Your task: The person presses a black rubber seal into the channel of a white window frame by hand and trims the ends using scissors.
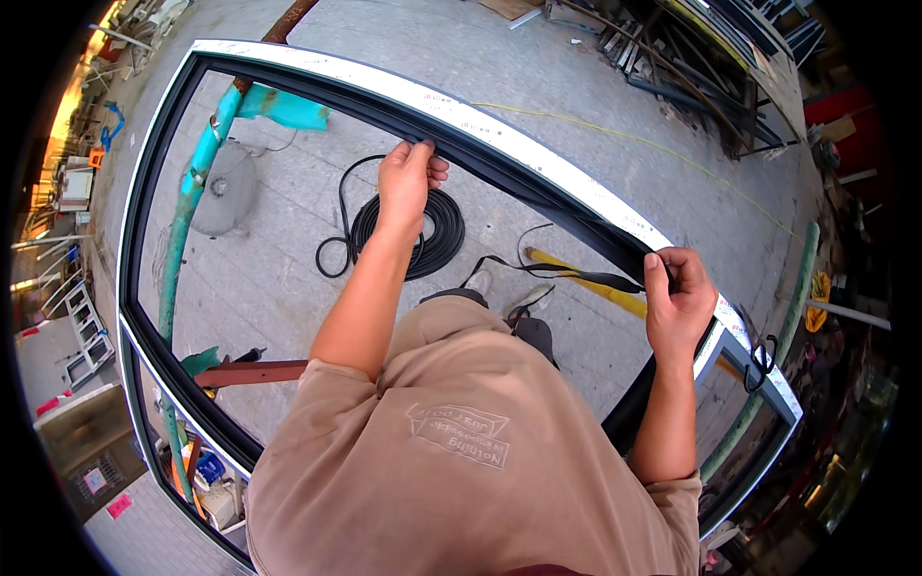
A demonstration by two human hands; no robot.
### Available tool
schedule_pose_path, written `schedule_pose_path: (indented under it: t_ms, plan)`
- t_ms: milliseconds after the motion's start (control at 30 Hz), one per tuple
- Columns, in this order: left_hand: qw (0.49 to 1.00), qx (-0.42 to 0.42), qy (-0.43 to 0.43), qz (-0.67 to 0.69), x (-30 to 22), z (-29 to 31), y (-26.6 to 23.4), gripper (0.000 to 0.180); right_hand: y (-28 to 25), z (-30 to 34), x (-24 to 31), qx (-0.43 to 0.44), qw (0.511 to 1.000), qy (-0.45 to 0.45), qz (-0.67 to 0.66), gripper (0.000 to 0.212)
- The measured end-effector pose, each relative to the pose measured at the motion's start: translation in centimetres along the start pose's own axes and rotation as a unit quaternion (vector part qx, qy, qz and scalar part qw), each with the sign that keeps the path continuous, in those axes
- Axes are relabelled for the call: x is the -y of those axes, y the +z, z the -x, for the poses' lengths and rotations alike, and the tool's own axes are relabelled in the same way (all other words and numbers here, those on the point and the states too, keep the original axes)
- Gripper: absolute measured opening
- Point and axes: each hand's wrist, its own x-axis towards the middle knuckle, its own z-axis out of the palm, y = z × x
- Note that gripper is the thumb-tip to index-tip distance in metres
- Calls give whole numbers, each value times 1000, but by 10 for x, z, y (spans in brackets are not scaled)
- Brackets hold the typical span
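Note:
A large window frame [365, 72], white-filmed on its face with black inner edges, surrounds my body at about waist height. A black rubber seal strip [538, 197] runs along the inner side of its far bar. My left hand [408, 182] is closed at that bar, its thumb and curled fingers pinching the strip. Further right, near the frame's corner, my right hand [680, 300] grips the strip between thumb and bent fingers; the fingertips are partly hidden. From there a loose length [586, 274] of strip hangs toward the floor, where a coil of black strip [447, 240] lies.
A teal-painted pole [202, 158] passes under the frame's left side, near a round grey base [226, 187]. A yellow pole [615, 293] and a rusty brown bar [250, 372] lie below. Metal profiles [691, 58] are stacked at the far right. A yellow cord [615, 125] crosses the floor.

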Motion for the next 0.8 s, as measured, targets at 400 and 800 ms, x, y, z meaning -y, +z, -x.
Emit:
schedule_pose_path:
  t_ms: [400, 800]
  plan:
    - [999, 25, 25, -27, -6, -5, -11, 32, 0, 3, -10, 24, 997, 34, -65, 11]
    - [1000, 20, -5, 20, -11, -4, -10, 26, 2, 2, -10, 24, 995, 30, -91, 11]
